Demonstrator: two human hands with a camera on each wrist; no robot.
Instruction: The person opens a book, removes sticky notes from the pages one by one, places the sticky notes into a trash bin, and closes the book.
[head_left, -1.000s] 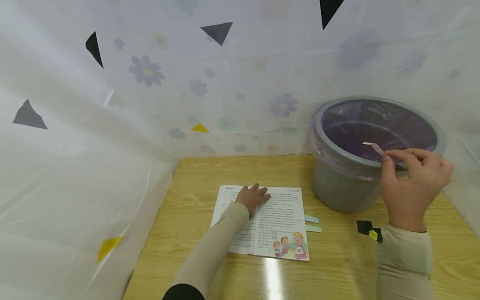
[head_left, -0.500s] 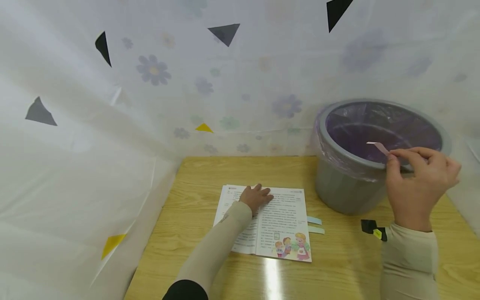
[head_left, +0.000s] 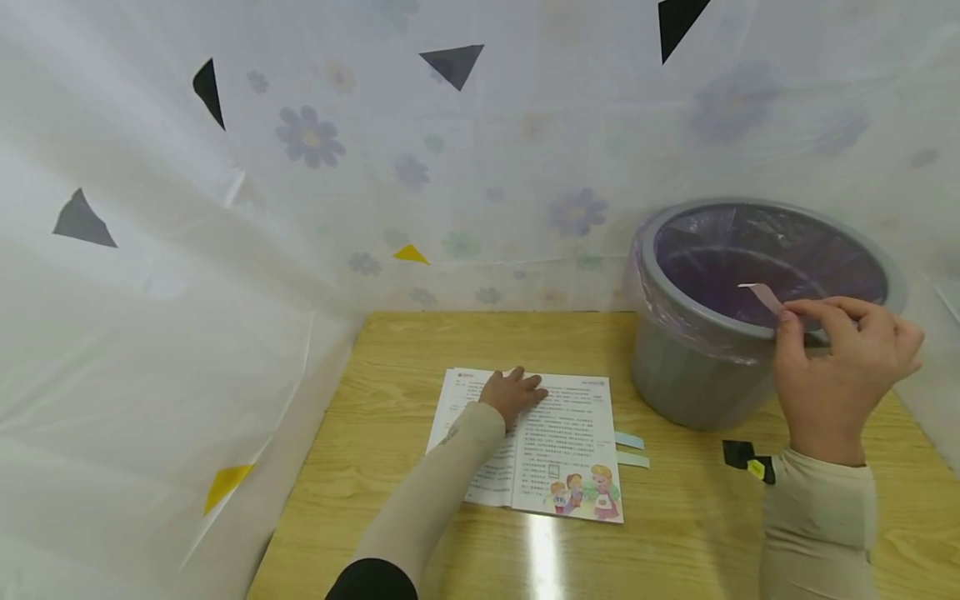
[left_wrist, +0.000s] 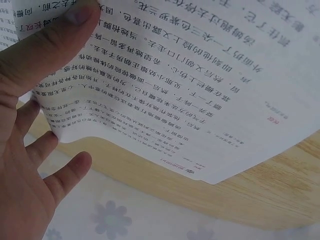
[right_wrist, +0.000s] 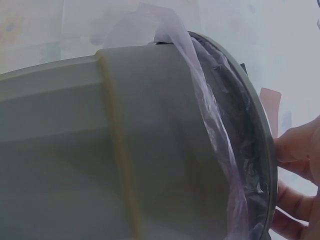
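Flowered white sheeting (head_left: 487, 167) hangs behind and to the left of a wood-grain table (head_left: 465, 333), and black, grey and yellow scraps show against it. On the table lies an open book (head_left: 566, 433), its pages covered in print, with a coloured drawing (head_left: 585, 492) of figures in the lower corner of the right-hand page. From the book's right edge stick out a pale blue tab (head_left: 628, 440) and, just nearer the person, a pale green tab (head_left: 632, 459). The left hand (head_left: 512, 396) rests on the upper part of the book near the fold, its fingers spread apart and gripping nothing; the left wrist view shows the thumb lying over the print. Right of the book stands a grey bin (head_left: 697, 379), upright, with a thin purplish liner (head_left: 686, 325) folded over its rim. At the bin's near right side, the right hand (head_left: 843, 367) pinches a small pink strip (head_left: 763, 297) between thumb and forefinger, the other fingers bent behind. The strip's free end bends to the left and shows in front of the bin's mouth; whether those fingers touch the rim, I cannot tell. Near the right sleeve (head_left: 817, 533), a black patch (head_left: 738, 453) and a small yellow piece (head_left: 757, 469) lie close together on the table.
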